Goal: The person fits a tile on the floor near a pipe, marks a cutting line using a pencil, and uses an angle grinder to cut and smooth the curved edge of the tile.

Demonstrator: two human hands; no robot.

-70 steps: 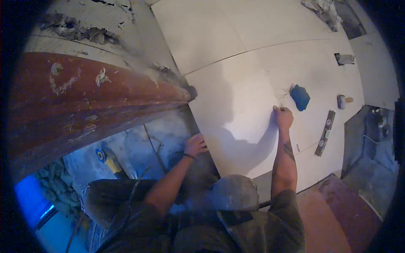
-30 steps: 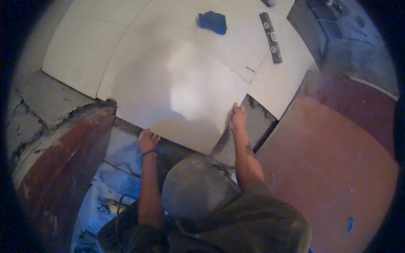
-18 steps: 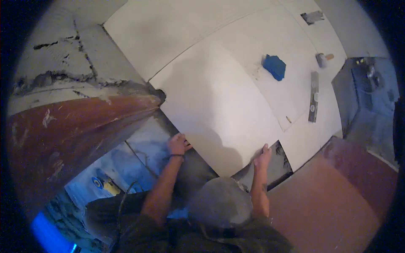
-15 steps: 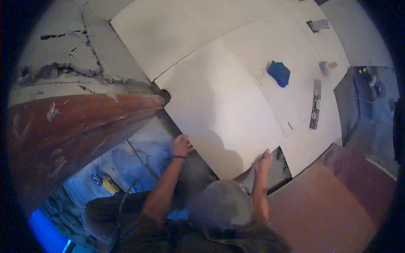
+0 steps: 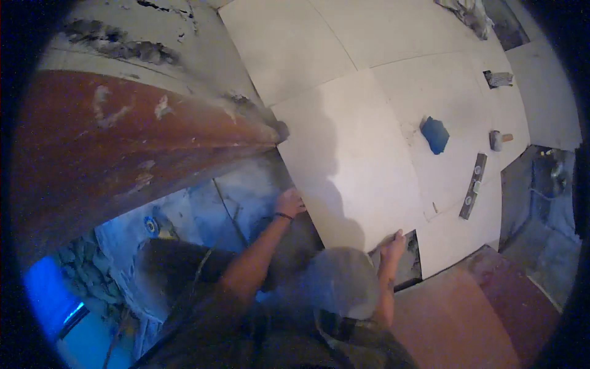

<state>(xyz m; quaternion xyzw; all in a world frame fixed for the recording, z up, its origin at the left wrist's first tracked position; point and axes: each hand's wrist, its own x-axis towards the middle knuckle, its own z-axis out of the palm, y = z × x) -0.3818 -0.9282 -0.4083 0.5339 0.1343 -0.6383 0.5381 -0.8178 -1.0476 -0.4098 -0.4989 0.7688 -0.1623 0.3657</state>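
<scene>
My left hand [image 5: 289,203] grips the left edge of a large white tile [image 5: 359,172], its fingertips partly hidden at the edge. At the tile's lower right, my right hand [image 5: 392,245] holds the edge beside a rectangular gap [image 5: 410,261] showing rough grey floor. The tile adjoins other white tiles [image 5: 393,31]; its upper left corner sits by the end of a reddish-brown post [image 5: 153,123]. To the right lie a blue cloth [image 5: 435,134], a spirit level [image 5: 472,192] and a mallet [image 5: 496,140]. My grey knee [image 5: 341,283] is between my forearms.
A yellow power tool [image 5: 161,234] lies at lower left, near a cable. Broken, rough surface [image 5: 117,43] borders the upper left. Reddish boards [image 5: 455,307] cover the lower right; a grey recess with fittings [image 5: 534,197] is at the right edge.
Since the oldest frame my right hand has moved down the tile's edge to its lower corner, uncovering the gap beside it. The view has swung about; my left hand stays on the left edge.
</scene>
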